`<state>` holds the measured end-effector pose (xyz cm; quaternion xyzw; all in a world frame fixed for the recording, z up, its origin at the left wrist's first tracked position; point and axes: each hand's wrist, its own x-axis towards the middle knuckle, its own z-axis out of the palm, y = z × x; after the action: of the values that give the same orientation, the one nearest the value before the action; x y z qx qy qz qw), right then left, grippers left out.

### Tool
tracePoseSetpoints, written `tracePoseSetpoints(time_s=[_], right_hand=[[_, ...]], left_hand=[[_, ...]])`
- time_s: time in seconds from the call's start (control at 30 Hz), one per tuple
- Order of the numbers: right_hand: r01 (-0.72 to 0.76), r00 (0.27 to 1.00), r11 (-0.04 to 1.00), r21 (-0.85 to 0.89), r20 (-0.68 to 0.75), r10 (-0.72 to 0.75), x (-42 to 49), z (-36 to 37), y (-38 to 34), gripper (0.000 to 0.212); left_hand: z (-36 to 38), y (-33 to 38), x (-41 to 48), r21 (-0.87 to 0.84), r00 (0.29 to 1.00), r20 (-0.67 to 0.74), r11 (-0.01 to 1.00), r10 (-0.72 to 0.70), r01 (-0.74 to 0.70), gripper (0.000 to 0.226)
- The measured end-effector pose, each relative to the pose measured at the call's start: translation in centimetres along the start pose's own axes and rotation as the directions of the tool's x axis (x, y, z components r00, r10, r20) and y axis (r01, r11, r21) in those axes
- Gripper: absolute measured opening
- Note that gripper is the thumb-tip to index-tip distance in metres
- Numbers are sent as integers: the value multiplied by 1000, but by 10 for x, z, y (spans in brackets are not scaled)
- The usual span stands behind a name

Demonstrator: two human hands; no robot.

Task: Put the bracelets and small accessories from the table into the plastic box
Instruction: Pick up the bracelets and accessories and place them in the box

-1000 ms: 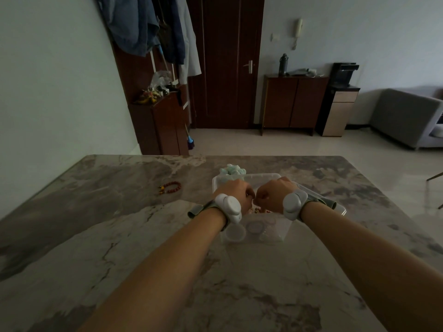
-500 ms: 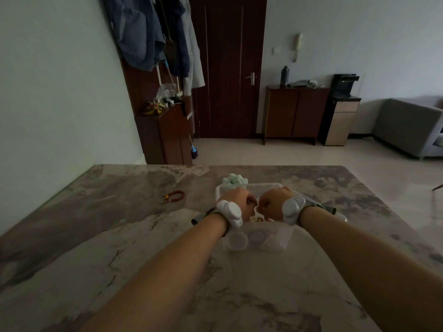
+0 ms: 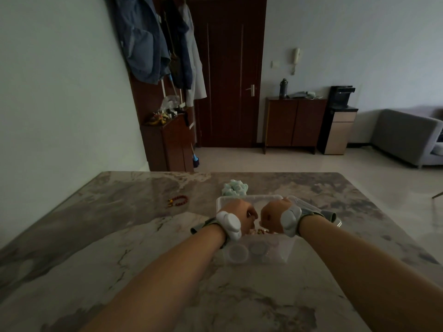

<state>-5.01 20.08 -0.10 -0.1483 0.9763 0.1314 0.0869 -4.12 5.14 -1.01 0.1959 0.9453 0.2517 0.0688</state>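
A clear plastic box (image 3: 284,254) stands on the marble table (image 3: 119,236). My left hand (image 3: 241,212) and my right hand (image 3: 272,216) hover side by side over it, knuckles up, fingers curled down. Their tips and anything in them are hidden. Small beaded pieces (image 3: 258,232) and round clear pots (image 3: 237,251) lie inside the box. A red bead bracelet (image 3: 178,200) lies on the table to the left of the box. A pale green fluffy accessory (image 3: 235,188) sits just behind the box.
The box's clear lid (image 3: 305,204) lies at its right side, behind my right wrist. Both wrists wear grey bands. Beyond the table's far edge are a tiled floor, dark cabinets (image 3: 296,123), a door and a grey sofa (image 3: 407,137).
My head has tilted up a little, so the table sits lower in view. Both hands stay curled over the box, nearly in the same place.
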Motion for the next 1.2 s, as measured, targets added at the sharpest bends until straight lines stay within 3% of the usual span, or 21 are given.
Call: tracePoseSetpoints(time_s=[0.27,0.4,0.5,0.6,0.7,0.97,1.07,1.2], right_hand=[[10,1000,999,34,-3,-10,-2,4,-4,40],[6,1000,966,258,-13,-3,0,-7,-1,33],[49,994,911,410,-111,-4,9,-17,1,30],[106,962,894,436,-271,18,22,-26,5,31],[146,940,892,427,-341,9,38,-36,4,32],[125,954,930,345,-300,-17,98,-45,-7,33],[111,973,944,312,-229,-39,124,-45,-13,27],[103,990,971,216,-114,-80,165,-33,-19,25]], left_hand=[[0,-2,-6,-67,1000,-1,998,-16,16,28],[-2,-8,1,-263,997,-40,963,-69,56,24],[-19,-14,4,-525,989,-81,849,-123,62,18],[-44,-27,6,-555,957,-223,831,-183,30,18],[-63,-56,13,-596,920,-265,799,-288,79,20],[-62,-138,33,-468,848,-279,835,-451,290,17],[-53,-172,42,-416,859,-252,851,-445,320,17],[-32,-209,57,-313,820,-317,869,-477,384,20]])
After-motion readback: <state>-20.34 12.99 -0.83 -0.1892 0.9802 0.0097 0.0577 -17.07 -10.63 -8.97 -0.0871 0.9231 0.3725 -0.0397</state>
